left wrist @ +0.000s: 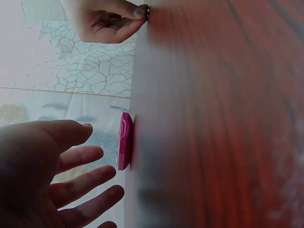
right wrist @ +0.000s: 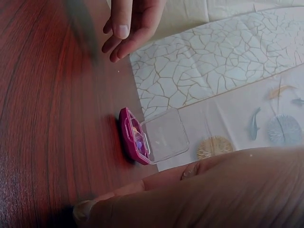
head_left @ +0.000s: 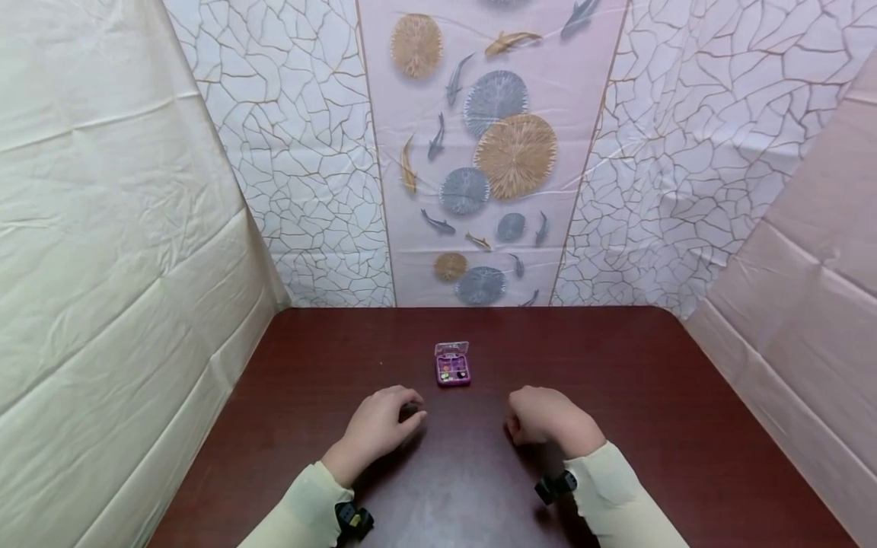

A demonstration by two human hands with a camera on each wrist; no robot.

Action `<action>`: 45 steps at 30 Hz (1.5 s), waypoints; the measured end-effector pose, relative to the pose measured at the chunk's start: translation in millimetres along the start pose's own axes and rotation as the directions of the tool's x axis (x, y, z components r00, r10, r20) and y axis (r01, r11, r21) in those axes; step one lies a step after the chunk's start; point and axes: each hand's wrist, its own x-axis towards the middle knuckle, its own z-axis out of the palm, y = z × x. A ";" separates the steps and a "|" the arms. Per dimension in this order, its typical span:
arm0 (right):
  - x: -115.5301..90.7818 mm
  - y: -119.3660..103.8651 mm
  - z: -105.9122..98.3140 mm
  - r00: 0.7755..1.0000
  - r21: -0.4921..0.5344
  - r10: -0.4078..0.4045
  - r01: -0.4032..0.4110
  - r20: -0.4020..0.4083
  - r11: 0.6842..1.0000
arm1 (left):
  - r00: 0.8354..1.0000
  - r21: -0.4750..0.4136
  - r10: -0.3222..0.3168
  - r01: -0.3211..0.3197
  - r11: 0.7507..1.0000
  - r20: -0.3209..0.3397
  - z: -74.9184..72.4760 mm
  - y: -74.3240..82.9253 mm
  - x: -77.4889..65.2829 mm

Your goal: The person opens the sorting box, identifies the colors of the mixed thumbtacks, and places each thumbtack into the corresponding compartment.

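Observation:
A small magenta compartment box [head_left: 453, 371] stands on the table with its clear lid [right wrist: 166, 137] raised. Small coloured pieces lie in its compartments, among them an orange one, pale ones and a dark one. My left hand [head_left: 381, 423] hovers nearest the box's left front side, fingers spread and loosely bent, holding nothing. To the right of the box, my right hand [head_left: 551, 417] is low over the table. Its thumb and fingertips pinch a tiny dark piece [left wrist: 147, 13], mostly hidden by the fingers; I cannot tell its kind.
The dark red wooden table [head_left: 329, 350] has rounded far corners. A patterned cloth wall [head_left: 308, 152] rises behind it, with cream cloth [head_left: 137, 228] on the left and more cloth [head_left: 808, 251] on the right. Each wrist carries a small black camera [head_left: 354, 520].

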 end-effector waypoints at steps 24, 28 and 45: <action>25.3 -2.0 -15.6 0.997 -0.014 0.010 -0.011 -0.078 1.000 | 1.000 -0.004 -0.009 0.009 1.000 0.011 -0.6 4.4 -1.4; 33.7 0.9 -14.2 0.995 -0.018 0.021 -0.023 -0.101 1.000 | 1.000 -0.003 -0.015 0.015 1.000 0.016 0.3 4.9 -2.1; 80.1 6.6 -12.5 0.986 0.036 0.056 -0.051 -0.157 0.998 | 1.000 0.001 -0.006 0.006 1.000 0.007 2.3 4.4 -1.8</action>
